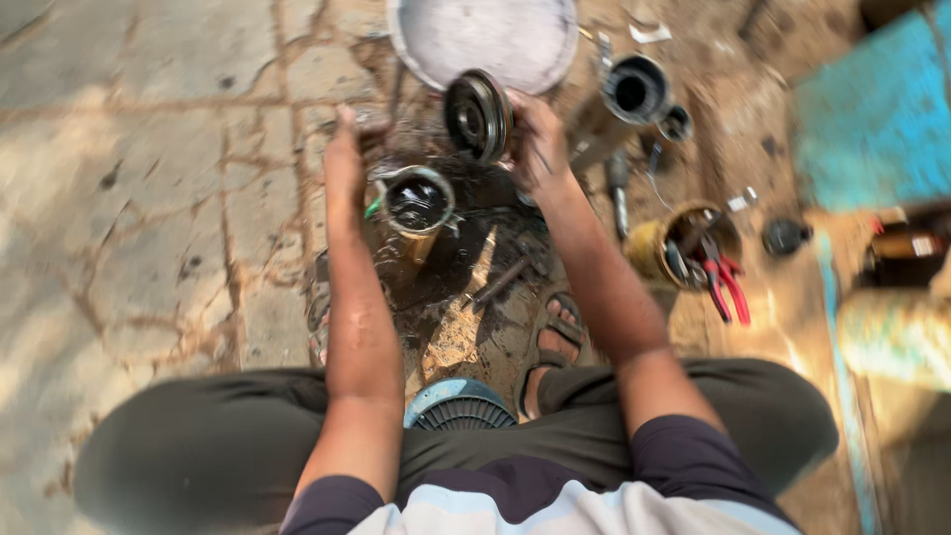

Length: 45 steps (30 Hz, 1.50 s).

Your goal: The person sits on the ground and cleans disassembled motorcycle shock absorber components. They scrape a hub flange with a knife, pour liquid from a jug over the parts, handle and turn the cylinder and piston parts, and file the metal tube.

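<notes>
Two hands up over the oily floor: my right hand grips a dark round grooved metal pulley on edge, near a grey shallow basin. My left hand hangs open-fingered, empty, above a small oil-filled metal cup, probably keeping clear.

Bare paving lies open left of the left hand. Right of the right hand, a pipe and tool tin block passage.

A dark, round, grooved metal pulley disc is standing on edge, tilted, above a small cup of black liquid.
</notes>
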Each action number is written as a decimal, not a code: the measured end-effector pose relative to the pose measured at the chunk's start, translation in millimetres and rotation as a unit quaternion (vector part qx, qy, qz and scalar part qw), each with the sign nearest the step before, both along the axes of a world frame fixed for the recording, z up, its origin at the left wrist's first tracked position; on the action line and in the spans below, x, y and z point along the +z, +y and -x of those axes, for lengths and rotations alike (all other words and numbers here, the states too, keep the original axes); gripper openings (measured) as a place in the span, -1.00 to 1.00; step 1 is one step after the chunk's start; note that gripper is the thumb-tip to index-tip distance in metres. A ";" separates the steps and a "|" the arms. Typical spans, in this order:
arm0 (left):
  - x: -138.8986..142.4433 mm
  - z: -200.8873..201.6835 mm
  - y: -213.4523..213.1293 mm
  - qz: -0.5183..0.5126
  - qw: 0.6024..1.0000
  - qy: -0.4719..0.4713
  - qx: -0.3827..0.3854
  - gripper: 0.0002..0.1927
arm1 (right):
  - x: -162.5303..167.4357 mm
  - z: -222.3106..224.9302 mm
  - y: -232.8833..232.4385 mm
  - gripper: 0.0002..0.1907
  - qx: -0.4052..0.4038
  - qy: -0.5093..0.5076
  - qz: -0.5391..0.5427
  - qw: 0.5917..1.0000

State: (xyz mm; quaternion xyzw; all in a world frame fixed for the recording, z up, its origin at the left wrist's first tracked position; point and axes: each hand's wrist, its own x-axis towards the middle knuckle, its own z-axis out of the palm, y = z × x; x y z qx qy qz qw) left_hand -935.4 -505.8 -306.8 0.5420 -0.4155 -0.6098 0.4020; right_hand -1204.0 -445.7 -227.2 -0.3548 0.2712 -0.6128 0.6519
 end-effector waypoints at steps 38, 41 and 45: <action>-183.9 87.0 -13.0 -0.016 0.856 -0.513 -0.063 -0.17 | -104.1 597.7 245.6 -0.41 -0.284 0.715 -0.470 0.432; -183.2 87.1 -12.5 -0.012 0.857 -0.512 -0.061 -0.18 | -108.0 597.9 239.4 -0.38 -0.272 0.730 -0.468 0.418; -179.6 86.1 -9.4 0.043 0.851 -0.518 -0.076 -0.26 | -111.0 593.0 236.8 -0.38 -0.288 0.717 -0.476 0.420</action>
